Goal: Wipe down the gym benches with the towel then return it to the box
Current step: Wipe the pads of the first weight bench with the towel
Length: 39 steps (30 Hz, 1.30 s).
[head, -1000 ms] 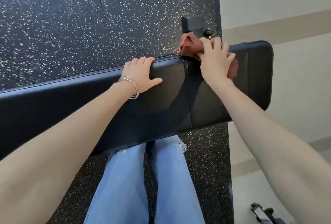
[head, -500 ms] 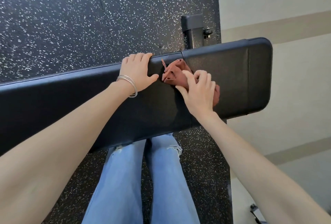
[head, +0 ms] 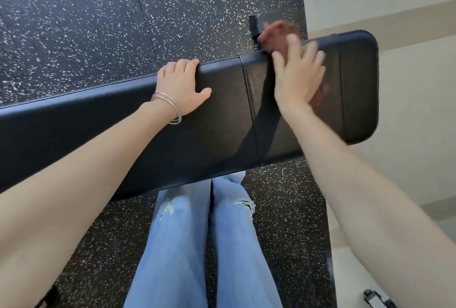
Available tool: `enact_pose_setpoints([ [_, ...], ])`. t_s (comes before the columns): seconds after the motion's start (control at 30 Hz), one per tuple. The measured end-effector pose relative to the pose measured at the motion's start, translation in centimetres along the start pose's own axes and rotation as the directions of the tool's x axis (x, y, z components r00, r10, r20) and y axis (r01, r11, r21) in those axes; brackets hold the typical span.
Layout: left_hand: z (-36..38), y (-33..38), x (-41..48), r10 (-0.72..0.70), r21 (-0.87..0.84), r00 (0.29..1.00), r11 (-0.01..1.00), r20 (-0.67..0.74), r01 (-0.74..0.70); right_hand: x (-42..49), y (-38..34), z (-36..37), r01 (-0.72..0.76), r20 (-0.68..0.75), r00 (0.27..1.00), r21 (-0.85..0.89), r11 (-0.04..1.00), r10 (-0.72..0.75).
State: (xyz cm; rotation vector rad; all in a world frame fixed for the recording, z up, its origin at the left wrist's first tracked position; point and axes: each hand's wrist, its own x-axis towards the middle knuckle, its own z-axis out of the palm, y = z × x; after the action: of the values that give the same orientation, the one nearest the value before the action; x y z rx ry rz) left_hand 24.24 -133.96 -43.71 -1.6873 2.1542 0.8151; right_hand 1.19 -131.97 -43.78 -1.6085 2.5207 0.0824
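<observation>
Black bench (head: 222, 115): towel (head: 276, 36) bunched beneath right hand (head: 296, 78) grip.

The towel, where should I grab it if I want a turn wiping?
Probably the bunched part of the reddish towel sticking out past the bench's far edge. Come from that far side, since the right hand covers the rest. It's blurry, though.

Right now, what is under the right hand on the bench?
The reddish-brown towel, pressed to the bench pad by the right hand. Its bunched end sticks out past the fingers at the far edge; the hand hides most of the rest, and motion blur hides its folds.
</observation>
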Motion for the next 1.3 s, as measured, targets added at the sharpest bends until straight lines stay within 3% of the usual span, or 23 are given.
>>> enact_pose_setpoints([
  [0.1,0.0,0.5,-0.1,-0.005,0.017,1.000,1.000,0.002,0.004,-4.9,-1.2,0.3,0.276,0.078,0.958,-0.004,0.961,-0.275],
  [0.17,0.1,0.7,-0.2,-0.005,0.030,1.000,1.000,-0.001,0.005,-4.8,-0.3,0.2,0.437,0.044,0.899,-0.041,0.899,-0.435],
  [0.23,0.1,0.8,-0.2,-0.003,0.053,1.000,0.999,0.010,0.003,-2.1,1.7,0.3,0.487,0.007,0.873,-0.093,0.868,-0.489],
  [0.33,0.3,0.8,-0.1,-0.008,0.073,1.000,0.997,0.004,0.008,1.3,3.8,0.4,0.204,-0.003,0.979,-0.030,0.978,-0.204],
  [0.4,0.5,1.0,-0.3,-0.019,0.080,1.000,0.997,-0.019,0.021,0.7,2.4,0.8,0.016,-0.053,0.999,0.038,0.999,-0.014],
  [0.43,0.7,1.2,-0.5,-0.019,0.081,0.999,0.996,-0.031,0.021,-0.3,1.2,1.0,-0.010,-0.059,0.998,0.046,0.999,0.013],
  [0.53,1.3,1.4,-1.0,0.005,0.089,0.998,0.996,-0.068,0.001,-3.9,-1.2,1.0,0.194,0.007,0.981,0.020,0.981,-0.194],
  [0.6,1.3,1.3,-1.1,0.019,0.099,0.997,0.995,-0.074,-0.012,-4.7,-0.2,0.7,0.406,0.062,0.912,-0.012,0.914,-0.405],
  [0.67,1.2,1.3,-1.2,0.015,0.101,0.997,0.995,-0.076,-0.008,-3.6,2.2,0.4,0.526,0.051,0.850,-0.040,0.850,-0.524],
  [0.73,1.1,1.5,-1.3,-0.009,0.096,0.997,0.995,-0.077,0.016,-2.3,5.3,0.5,0.453,0.040,0.891,-0.032,0.891,-0.452],
  [0.8,1.1,1.8,-1.2,-0.030,0.088,0.997,0.995,-0.076,0.036,-2.3,7.8,0.8,0.202,0.006,0.979,0.019,0.979,-0.202],
  [0.9,0.7,2.1,-1.0,-0.038,0.081,0.998,0.996,-0.047,0.041,-5.4,6.6,1.4,-0.056,-0.047,0.997,0.070,0.996,0.059],
  [0.97,0.6,2.1,-1.0,-0.037,0.087,0.999,0.995,-0.026,0.039,-8.3,4.0,1.5,-0.031,-0.018,0.999,0.107,0.994,0.033],
  [1.03,0.6,2.0,-1.0,-0.023,0.098,1.000,0.995,-0.014,0.025,-10.2,2.7,1.6,0.126,-0.006,0.992,0.107,0.986,-0.126],
  [1.13,0.3,1.9,-0.9,-0.003,0.118,1.000,0.993,0.000,0.003,-8.3,5.3,1.3,0.477,-0.111,0.870,-0.051,0.877,-0.480],
  [1.17,0.2,1.9,-0.9,0.001,0.122,1.000,0.993,0.003,-0.001,-7.1,6.7,1.3,0.512,-0.143,0.840,-0.112,0.852,-0.524],
  [1.23,0.2,1.9,-0.8,0.012,0.129,1.000,0.992,0.002,-0.012,-5.3,8.5,1.2,0.374,-0.144,0.914,-0.058,0.926,-0.378],
  [1.3,0.2,1.9,-0.7,0.019,0.142,1.000,0.990,0.006,-0.020,-5.5,7.5,1.4,0.044,-0.081,0.996,0.063,0.997,-0.039],
])
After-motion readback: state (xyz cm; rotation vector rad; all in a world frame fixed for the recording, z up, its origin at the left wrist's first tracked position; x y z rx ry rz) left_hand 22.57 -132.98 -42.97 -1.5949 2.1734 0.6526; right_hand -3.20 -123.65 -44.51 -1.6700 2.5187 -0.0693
